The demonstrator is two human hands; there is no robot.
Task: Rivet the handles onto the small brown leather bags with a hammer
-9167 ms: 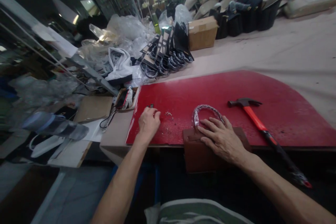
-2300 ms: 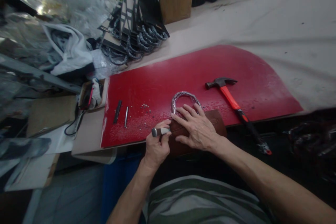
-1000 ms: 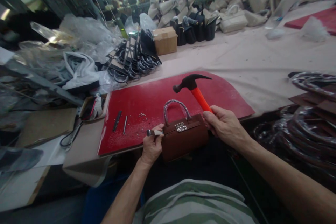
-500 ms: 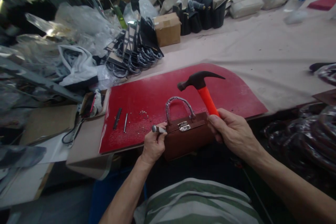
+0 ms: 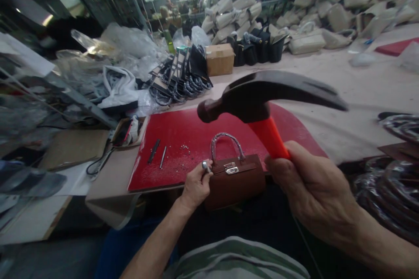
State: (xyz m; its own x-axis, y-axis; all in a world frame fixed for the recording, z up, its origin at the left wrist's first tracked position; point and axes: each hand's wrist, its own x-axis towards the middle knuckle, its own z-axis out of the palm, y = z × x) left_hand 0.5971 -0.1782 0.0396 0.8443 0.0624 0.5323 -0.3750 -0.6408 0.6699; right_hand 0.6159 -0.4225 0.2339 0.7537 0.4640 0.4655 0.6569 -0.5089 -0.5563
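A brown handbag (image 5: 238,185) with a silver clasp and a plastic-wrapped handle hangs over the front edge of the red board (image 5: 183,124). At its upper left corner, my left hand (image 5: 196,185) is closed on a short metal punch (image 5: 205,166), whose round end points up toward me. My right hand (image 5: 314,183) grips the orange handle of a claw hammer (image 5: 248,100), raised above the bag and close to the camera. The punch's lower tip is hidden by my fingers and the bag.
A dark metal bar (image 5: 153,151), a thin rod (image 5: 163,157) and several tiny studs (image 5: 185,147) lie on the board. Behind are black bag parts (image 5: 183,74) and a cardboard box (image 5: 220,59). Wrapped brown handles (image 5: 389,187) are piled at right.
My right hand has lifted the hammer up and closer to the camera. My left hand still holds the punch at the bag's corner. The view has tilted upward.
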